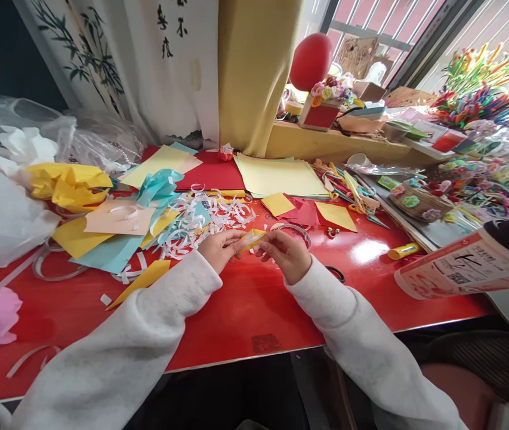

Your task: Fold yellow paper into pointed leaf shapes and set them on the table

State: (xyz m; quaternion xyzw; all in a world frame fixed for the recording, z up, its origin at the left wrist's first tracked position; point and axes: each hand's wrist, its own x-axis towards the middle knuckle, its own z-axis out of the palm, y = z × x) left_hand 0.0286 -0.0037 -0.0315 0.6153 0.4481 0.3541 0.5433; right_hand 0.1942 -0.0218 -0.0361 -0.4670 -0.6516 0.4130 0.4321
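Between my two hands, over the red table (236, 322), is a small folded piece of yellow paper (252, 239) with a whitish part in its middle. My left hand (222, 249) pinches its left end between thumb and fingers. The right end of the yellow paper is in the closed fingertips of my right hand (286, 253). Just left of my left hand lies a heap of curled white paper strips (187, 224). Beyond my hands are a yellow square (278, 204) and red paper pieces (302, 212).
On the right, a large tilted cup (464, 266) stands near a yellow glue stick (403, 251). Scissors (356, 208) lie at the back right. Coloured sheets (115, 254), crumpled yellow paper (68, 185) and a plastic bag (3, 209) are at the left. Pale yellow sheets (281, 175) lie behind.
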